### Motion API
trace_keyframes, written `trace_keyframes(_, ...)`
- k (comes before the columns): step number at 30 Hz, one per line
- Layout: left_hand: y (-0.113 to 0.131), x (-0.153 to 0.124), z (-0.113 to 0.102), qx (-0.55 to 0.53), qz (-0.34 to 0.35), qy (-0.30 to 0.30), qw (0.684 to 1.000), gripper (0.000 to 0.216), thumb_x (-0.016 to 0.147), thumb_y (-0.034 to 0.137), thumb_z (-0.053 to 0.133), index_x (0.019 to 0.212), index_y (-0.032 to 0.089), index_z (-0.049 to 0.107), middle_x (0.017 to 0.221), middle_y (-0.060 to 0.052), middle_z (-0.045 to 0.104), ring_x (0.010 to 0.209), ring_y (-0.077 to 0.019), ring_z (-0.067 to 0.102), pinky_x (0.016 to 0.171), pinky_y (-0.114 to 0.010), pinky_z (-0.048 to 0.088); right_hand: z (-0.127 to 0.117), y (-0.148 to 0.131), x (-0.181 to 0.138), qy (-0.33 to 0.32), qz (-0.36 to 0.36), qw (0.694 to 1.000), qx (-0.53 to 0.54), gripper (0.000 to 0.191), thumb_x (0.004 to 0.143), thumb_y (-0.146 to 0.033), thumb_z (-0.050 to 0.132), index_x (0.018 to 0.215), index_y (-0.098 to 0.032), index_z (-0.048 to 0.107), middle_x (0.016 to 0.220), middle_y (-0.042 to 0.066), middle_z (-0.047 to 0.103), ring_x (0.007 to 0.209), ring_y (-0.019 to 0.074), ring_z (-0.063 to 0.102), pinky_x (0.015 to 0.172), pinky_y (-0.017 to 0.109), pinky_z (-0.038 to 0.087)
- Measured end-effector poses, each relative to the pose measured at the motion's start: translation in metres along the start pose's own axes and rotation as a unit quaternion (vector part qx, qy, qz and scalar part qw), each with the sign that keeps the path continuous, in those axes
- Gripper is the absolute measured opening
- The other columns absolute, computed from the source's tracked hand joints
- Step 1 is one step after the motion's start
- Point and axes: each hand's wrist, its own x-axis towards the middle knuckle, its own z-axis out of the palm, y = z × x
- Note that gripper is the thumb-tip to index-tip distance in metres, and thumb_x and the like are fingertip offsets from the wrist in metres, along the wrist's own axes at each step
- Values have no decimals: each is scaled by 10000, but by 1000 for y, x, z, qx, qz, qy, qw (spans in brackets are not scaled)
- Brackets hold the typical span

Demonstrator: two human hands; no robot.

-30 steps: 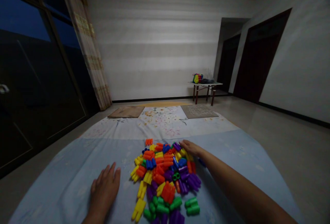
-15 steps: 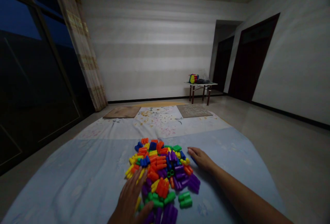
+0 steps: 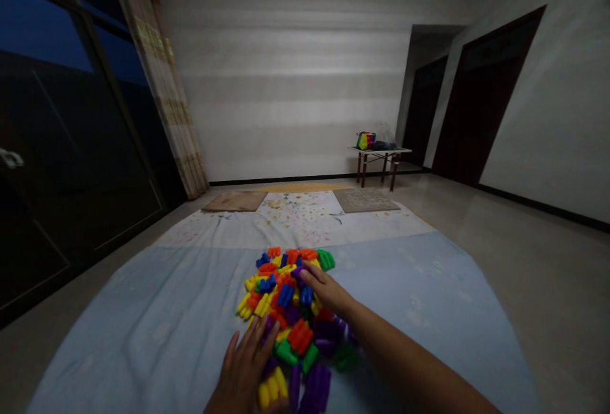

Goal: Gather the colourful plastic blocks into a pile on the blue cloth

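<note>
I am looking at a pale blue sheet (image 3: 157, 312) spreading over the floor across the lower half of the frame, with a white flowered sheet (image 3: 295, 223) lying beyond it toward the middle. A pile of plastic blocks (image 3: 286, 303) in orange, yellow, blue, purple and green is sitting on the blue sheet at lower centre. My left hand (image 3: 248, 369) is lying flat and open at the bottom of the frame, fingers spread, pressing on the near edge of the pile beside a yellow block (image 3: 271, 388). My right hand (image 3: 324, 287) is reaching in from the lower right, fingers loosely extended over the top of the pile and gripping nothing that I can make out.

The room is dim, so I am judging colours poorly; purple and blue could be getting mixed up. The blocks are lying loose, so a sweep by either hand could be scattering them past the green block (image 3: 326, 258) at the far edge. The sheet could also be bunching under my palm and dragging the pile
</note>
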Motion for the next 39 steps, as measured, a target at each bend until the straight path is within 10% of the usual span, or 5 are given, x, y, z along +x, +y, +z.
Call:
trace_keyframes(7,-8,9,-5,33,-132,50,989,710,831,452,456,1441,263,146,1402,-97,421,1301,-248,349,1040,-476,279,-39,-12,-23,33,-40,985,-163,598,789,-593,494,1179,-145,562,1137,124,579,979,227,576,853,360,463)
trace_keyframes(13,30,9,-14,58,32,54,996,789,756,615,463,1415,231,262,1440,-94,363,1342,-256,257,1089,-437,158,-94,-4,-80,-76,100,937,-325,787,599,-578,690,1244,-166,510,1064,112,591,847,225,593,766,341,470)
trace_keyframes(24,53,25,-19,84,54,46,994,747,716,539,562,1383,292,336,1409,-71,415,1317,-272,293,1103,-464,52,-52,-8,-84,-166,95,920,-343,774,505,-337,780,1226,-220,522,1076,83,570,896,225,590,766,298,467)
trace_keyframes(34,13,29,-24,10,-163,24,986,474,860,395,419,1318,273,435,1351,-68,490,1265,-223,401,1077,-512,179,-30,-25,-45,-167,2,960,-226,475,607,-352,741,1049,-209,639,905,12,649,680,128,571,593,212,430)
trace_keyframes(39,-23,34,-28,-104,-300,63,946,431,877,410,315,1157,200,566,1215,-90,596,1170,-224,502,1043,-499,292,-51,-10,1,-6,4,972,-234,317,773,-418,576,948,-174,678,842,46,681,745,176,604,677,271,451)
